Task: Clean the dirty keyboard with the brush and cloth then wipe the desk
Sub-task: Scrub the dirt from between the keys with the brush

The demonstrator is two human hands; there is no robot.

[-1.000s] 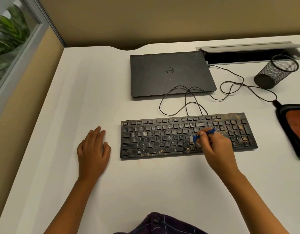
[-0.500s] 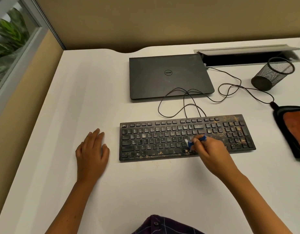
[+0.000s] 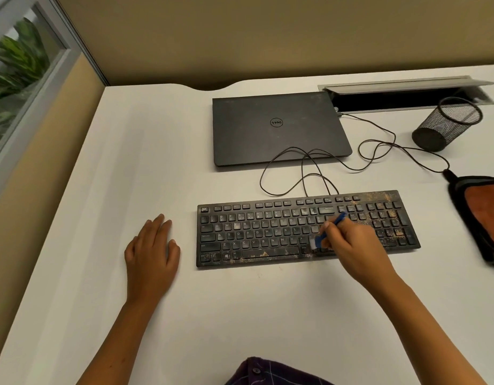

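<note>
Centrally placed on the white desk (image 3: 240,315): black keyboard (image 3: 268,234), long axis running left to right, tilted slightly so the right end sits a little farther away; brownish grit thickest over the number pad and along the bottom row by the space bar. Small blue brush (image 3: 327,230) slanted over the right part of the letter block, handle end up and to the right, pale bristles down-left and touching the keys near the bottom rows. Right hand (image 3: 351,245) curled around the brush handle, thumb and fingers pinching it, forearm reaching in from the lower right. Left hand (image 3: 151,254) flat on the desk just left of the keyboard, palm down, fingers straight and together, pointing away, holding nothing. Orange cloth (image 3: 484,212) with dark edging at the right edge, partly out of view, well apart from the right hand. Behind the keyboard, closed dark laptop (image 3: 279,129), with a thin black cable (image 3: 304,168) looping between the two. Farther right, black mesh pen cup (image 3: 445,126) beside an open grey cable hatch (image 3: 407,93). Tan partition (image 3: 268,37) at the back, window with green leaves (image 3: 15,68) at upper left.
</note>
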